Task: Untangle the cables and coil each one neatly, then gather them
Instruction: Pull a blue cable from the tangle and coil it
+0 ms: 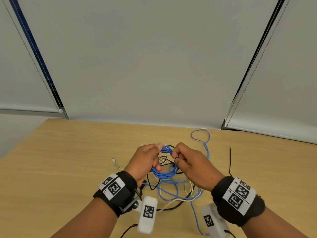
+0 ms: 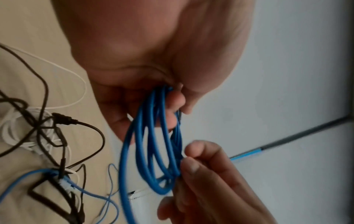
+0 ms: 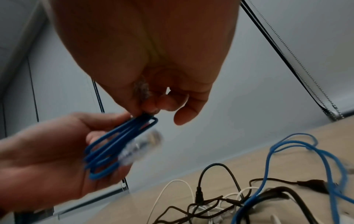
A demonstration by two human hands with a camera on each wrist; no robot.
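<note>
A blue cable coil [image 1: 165, 166] of several loops hangs between both hands above the wooden table [image 1: 72, 152]. My left hand [image 1: 147, 160] grips the coil's left side, fingers curled round the loops [image 2: 153, 121]. My right hand [image 1: 185, 162] pinches the coil's right side [image 3: 145, 119]. A clear plug [image 3: 141, 145] at the cable's end lies against the coil. The rest of the blue cable [image 1: 202, 143] trails loose over the table to the right. Below the hands lies a tangle of black cable [image 1: 154, 184] and white cable [image 1: 178, 200].
A white plug end [image 1: 115, 161] lies left of the hands. A thin black cable [image 1: 230, 160] runs at the right. Grey roller blinds [image 1: 154, 57] with bead chains hang behind the table's far edge. The table's left part is bare wood.
</note>
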